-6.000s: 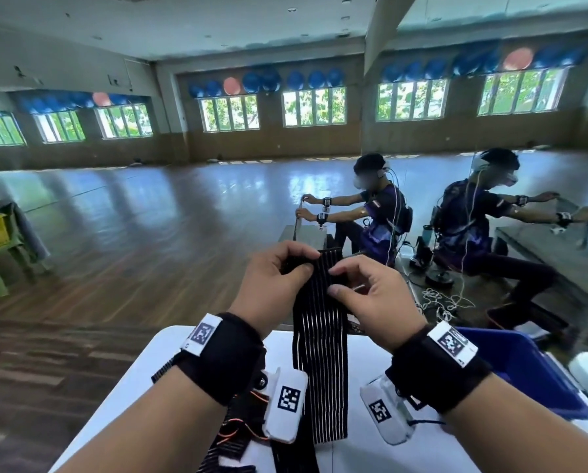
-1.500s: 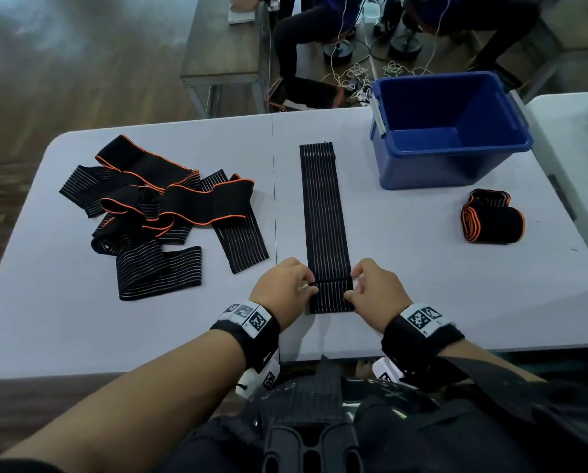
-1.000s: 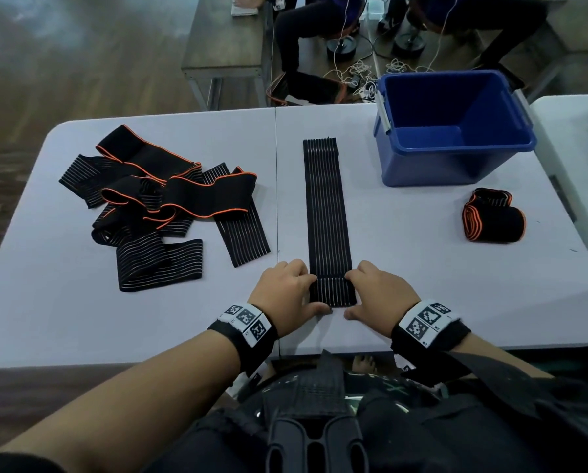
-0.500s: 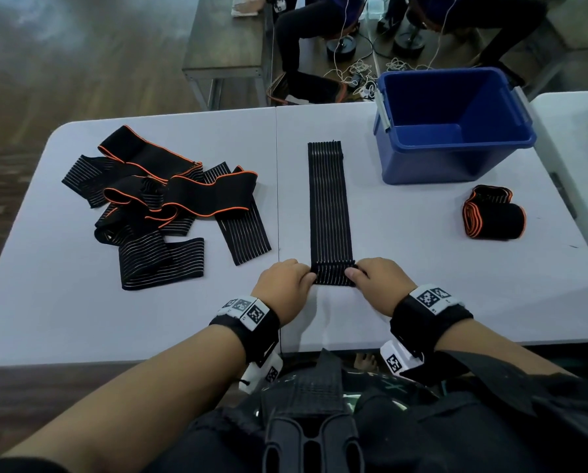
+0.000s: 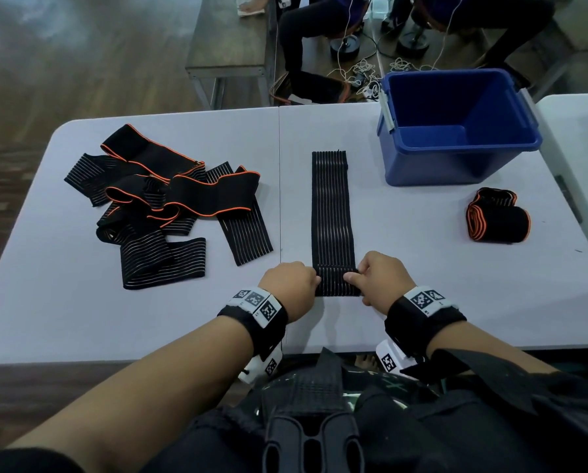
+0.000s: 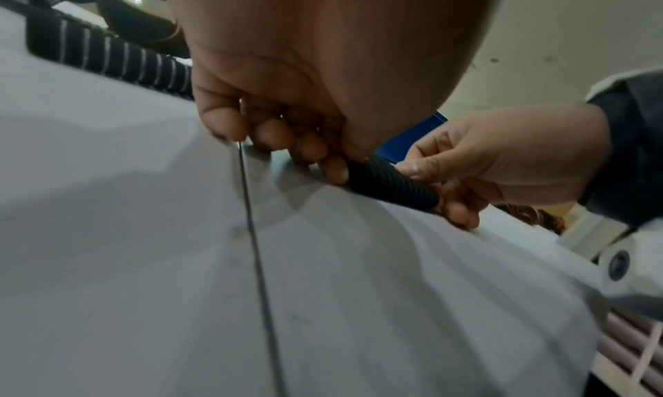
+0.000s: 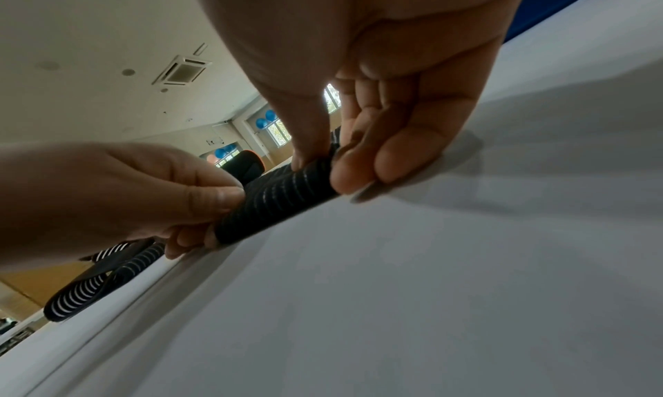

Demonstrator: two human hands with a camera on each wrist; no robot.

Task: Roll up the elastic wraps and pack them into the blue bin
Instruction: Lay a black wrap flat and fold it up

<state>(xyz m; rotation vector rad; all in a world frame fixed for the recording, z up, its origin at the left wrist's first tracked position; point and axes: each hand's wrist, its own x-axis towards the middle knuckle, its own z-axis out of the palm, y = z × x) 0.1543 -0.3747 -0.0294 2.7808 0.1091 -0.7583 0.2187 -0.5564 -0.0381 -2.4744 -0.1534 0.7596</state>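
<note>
Two hands pinch one striped wrap; one rolled wrap.

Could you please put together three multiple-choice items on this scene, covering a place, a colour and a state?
1. Where does the rolled wrap lie?
A. inside the blue bin
B. on the table, nearer the person than the blue bin
C. on the loose pile

2. What colour edges the rolled wrap?
A. orange
B. green
C. white

3. What state is the striped wrap in?
A. fully rolled
B. flat and untouched
C. rolled at its near end only

Answers: 1 B, it rests on the table outside the blue bin. 2 A, orange shows at its end. 3 C, the left hand and right hand pinch a small roll; the rest lies flat.
</note>
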